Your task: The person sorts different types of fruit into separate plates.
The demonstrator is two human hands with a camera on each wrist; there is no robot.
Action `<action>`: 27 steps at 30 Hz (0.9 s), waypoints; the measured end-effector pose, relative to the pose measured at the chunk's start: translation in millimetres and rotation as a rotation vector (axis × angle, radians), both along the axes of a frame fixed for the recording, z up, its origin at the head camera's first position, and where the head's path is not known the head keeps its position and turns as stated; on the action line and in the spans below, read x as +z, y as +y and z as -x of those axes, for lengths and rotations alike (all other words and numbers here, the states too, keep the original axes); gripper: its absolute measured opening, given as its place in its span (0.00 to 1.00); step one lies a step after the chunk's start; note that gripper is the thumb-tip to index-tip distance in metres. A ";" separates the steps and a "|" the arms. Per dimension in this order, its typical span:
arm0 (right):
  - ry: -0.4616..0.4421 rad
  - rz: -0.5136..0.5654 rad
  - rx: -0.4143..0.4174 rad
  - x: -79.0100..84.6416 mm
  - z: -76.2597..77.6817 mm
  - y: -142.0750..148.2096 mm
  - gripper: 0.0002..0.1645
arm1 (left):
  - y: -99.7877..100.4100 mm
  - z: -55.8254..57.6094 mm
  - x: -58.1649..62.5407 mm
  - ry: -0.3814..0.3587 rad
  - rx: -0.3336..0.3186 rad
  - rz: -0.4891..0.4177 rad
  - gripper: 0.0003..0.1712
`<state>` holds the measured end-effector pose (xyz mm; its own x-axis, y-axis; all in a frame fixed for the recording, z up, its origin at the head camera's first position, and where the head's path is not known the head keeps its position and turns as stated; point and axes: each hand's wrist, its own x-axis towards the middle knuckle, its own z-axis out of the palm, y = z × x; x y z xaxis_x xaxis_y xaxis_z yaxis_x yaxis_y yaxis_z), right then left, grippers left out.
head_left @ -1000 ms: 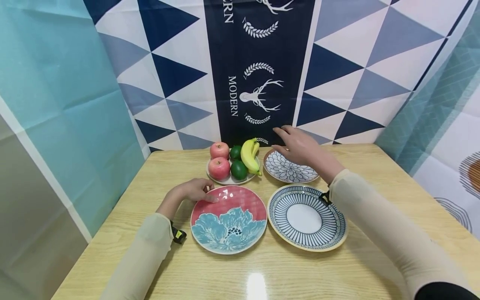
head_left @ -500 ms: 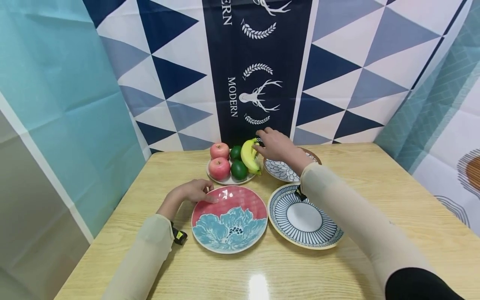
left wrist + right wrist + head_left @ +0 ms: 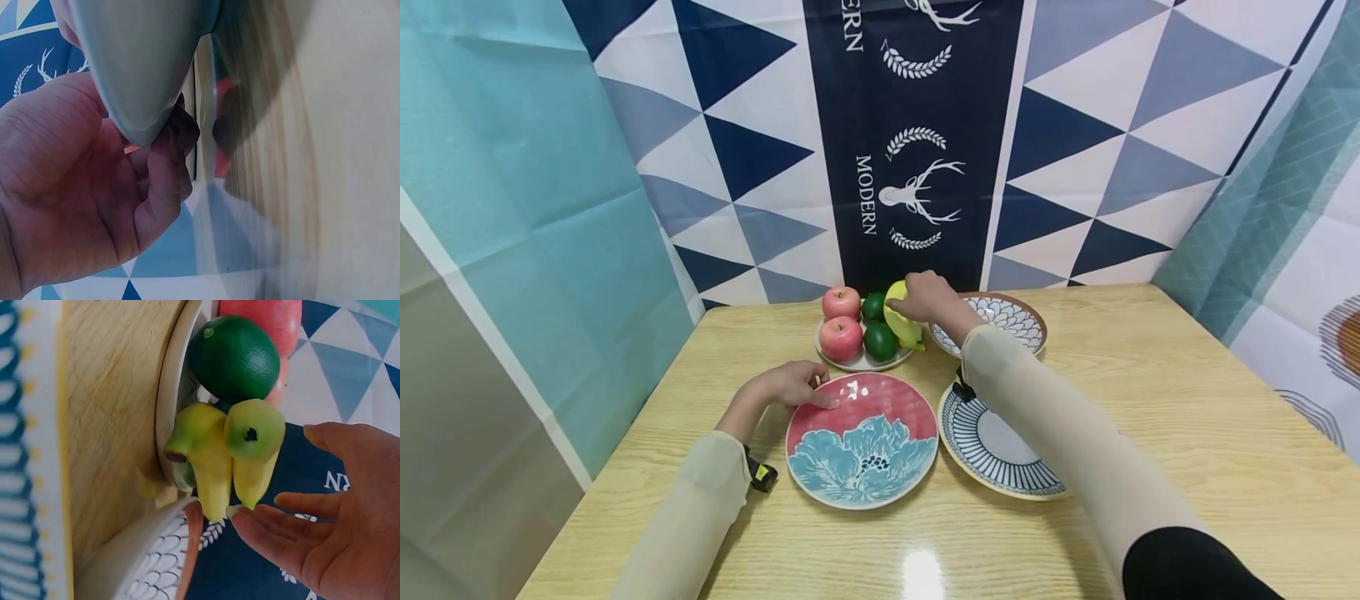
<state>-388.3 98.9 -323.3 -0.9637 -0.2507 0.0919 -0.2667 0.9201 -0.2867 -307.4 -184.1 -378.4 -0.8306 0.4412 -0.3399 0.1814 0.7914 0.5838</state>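
My left hand (image 3: 790, 385) grips the left rim of a red plate with a blue flower (image 3: 868, 454), thumb on its upper face. In the left wrist view its fingers curl under the plate's edge (image 3: 134, 75). My right hand (image 3: 928, 300) reaches over yellow bananas (image 3: 901, 327) on a small white plate (image 3: 857, 365). In the right wrist view, that hand (image 3: 356, 506) has its thumb and fingers spread about the bananas (image 3: 209, 462), a fingertip right at their lower tips. Dark green fruits (image 3: 880, 342) and red apples (image 3: 841, 337) share the small plate.
A brown-rimmed plate with a petal pattern (image 3: 1011, 318) stands right of the fruit, partly behind my right hand. A blue-and-white striped plate (image 3: 992, 450) lies under my right forearm, close to the red plate. Patterned cloth (image 3: 730, 167) hangs behind the wooden table (image 3: 827, 550).
My right hand has moved left and down, from above the petal-patterned plate to the bananas. My left hand keeps its grip on the red plate's rim.
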 end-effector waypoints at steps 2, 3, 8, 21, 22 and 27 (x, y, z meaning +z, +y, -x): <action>-0.011 0.007 -0.029 -1.2 1.5 -3.3 0.29 | -0.1 0.4 -0.1 0.001 0.000 -0.004 0.14; -0.017 0.012 -0.044 -2.0 2.2 -4.8 0.29 | -0.1 0.6 -0.4 0.001 -0.001 -0.007 0.14; -0.055 0.045 -0.097 -6.0 4.7 -12.0 0.30 | -0.5 1.2 -1.9 0.003 0.001 -0.010 0.15; -0.079 0.027 -0.150 -14.6 12.7 -20.8 0.34 | -0.8 0.5 -0.9 0.019 -0.012 -0.002 0.14; -0.091 0.039 -0.157 -14.4 13.2 -21.2 0.34 | -0.7 0.6 -0.8 0.021 -0.013 0.000 0.14; -0.124 0.066 -0.161 -13.1 14.7 -22.9 0.33 | 0.0 0.4 -0.5 0.029 -0.011 0.010 0.14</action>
